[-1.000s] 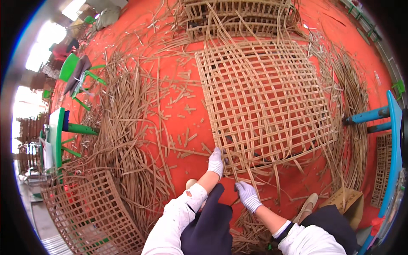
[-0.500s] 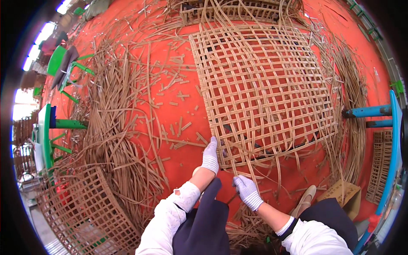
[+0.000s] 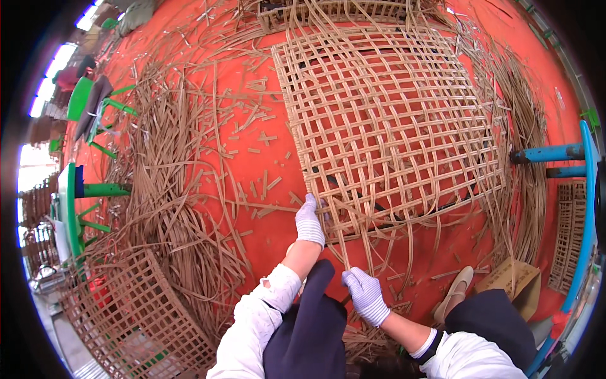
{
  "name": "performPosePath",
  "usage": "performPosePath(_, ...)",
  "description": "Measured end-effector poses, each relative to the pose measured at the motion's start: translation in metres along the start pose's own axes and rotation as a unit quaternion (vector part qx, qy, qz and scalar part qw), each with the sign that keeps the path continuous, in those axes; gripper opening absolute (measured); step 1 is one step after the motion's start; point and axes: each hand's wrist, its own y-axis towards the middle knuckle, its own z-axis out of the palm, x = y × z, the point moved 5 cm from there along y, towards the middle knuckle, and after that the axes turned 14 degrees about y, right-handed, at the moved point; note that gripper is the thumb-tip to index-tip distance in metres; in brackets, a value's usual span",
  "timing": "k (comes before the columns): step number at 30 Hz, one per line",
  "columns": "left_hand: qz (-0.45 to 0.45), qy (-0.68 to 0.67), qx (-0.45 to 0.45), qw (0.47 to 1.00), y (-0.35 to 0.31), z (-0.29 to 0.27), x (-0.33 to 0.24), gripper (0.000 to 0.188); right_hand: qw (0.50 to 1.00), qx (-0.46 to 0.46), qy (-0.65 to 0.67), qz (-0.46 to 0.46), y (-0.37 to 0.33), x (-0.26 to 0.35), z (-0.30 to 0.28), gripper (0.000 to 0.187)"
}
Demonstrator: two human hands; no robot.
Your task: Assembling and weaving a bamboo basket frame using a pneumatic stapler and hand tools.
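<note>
A large open-weave lattice panel [image 3: 389,134] of tan rattan-like strips lies tilted in front of me, a dark frame showing beneath it. My left hand [image 3: 309,222], in a pale striped glove, grips the panel's near left corner; some of its fingers are hidden behind the edge. Below that corner, my right hand [image 3: 366,295], gloved alike, is closed around the end of a strip [image 3: 343,251] drawn out from the near edge. Several other loose strip ends hang from this edge to the right of that hand.
Heaps of loose strips [image 3: 167,158] lie on the red floor at left, with more [image 3: 527,139] at right. Another lattice panel [image 3: 136,303] leans at lower left. Green stools stand far left, a blue-legged one [image 3: 546,153] at right. A cardboard box [image 3: 527,297] sits near a shoe [image 3: 456,292].
My right hand has pulled slightly down and toward me with the strip. My left hand keeps its place at the corner, a little further left in view, and the panel appears shifted slightly.
</note>
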Motion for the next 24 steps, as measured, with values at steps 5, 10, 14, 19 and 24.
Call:
performPosePath(5, 0.053, 0.021, 0.011, 0.998, 0.010, -0.007, -0.004, 0.038, 0.996, 0.012, -0.045, -0.077, 0.014, -0.018, -0.004, 0.018)
performPosePath(10, 0.026, 0.042, 0.021, 0.999, 0.017, 0.018, 0.009, 0.038, 0.998, -0.027, -0.047, -0.013, 0.031, -0.067, -0.032, 0.022)
performPosePath(14, 0.024, 0.059, -0.002, 0.998, 0.009, -0.005, -0.001, 0.036, 0.995, 0.028, -0.023, 0.094, 0.024, -0.063, -0.020, 0.024)
performPosePath(19, 0.020, 0.081, -0.022, 0.996, 0.013, -0.006, 0.004, 0.050, 0.948, 0.082, -0.274, -0.142, 0.006, -0.053, -0.024, 0.022)
performPosePath(24, 0.010, 0.108, -0.039, 0.993, -0.005, 0.003, -0.002, 0.067, 0.963, -0.008, -0.196, -0.183, 0.005, -0.009, -0.051, 0.017)
